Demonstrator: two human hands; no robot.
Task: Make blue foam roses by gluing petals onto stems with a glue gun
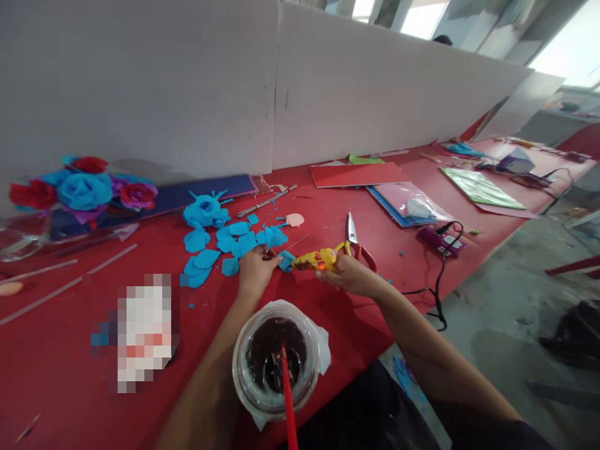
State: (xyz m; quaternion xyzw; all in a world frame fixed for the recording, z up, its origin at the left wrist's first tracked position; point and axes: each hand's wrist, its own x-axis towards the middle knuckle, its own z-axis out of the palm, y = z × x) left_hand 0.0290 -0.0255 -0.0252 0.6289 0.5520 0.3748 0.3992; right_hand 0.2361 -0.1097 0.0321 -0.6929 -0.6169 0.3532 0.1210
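My right hand [352, 275] grips a yellow glue gun [315, 260] whose nozzle points left at a blue paper petal [286, 260]. My left hand [255, 270] pinches that petal just above the red table [60, 369]. Several more blue cut petals [234, 244] lie scattered behind my left hand, next to a finished blue paper flower [205, 211]. Red-handled scissors [357, 242] lie just behind my right hand.
A plastic cup of dark drink [276, 359] with a red straw sits close below my arms. Paper roses [79, 190] stand at the far left. A purple power strip [440, 240] with a black cable, coloured sheets [357, 174] and white partition boards [187, 81] lie beyond.
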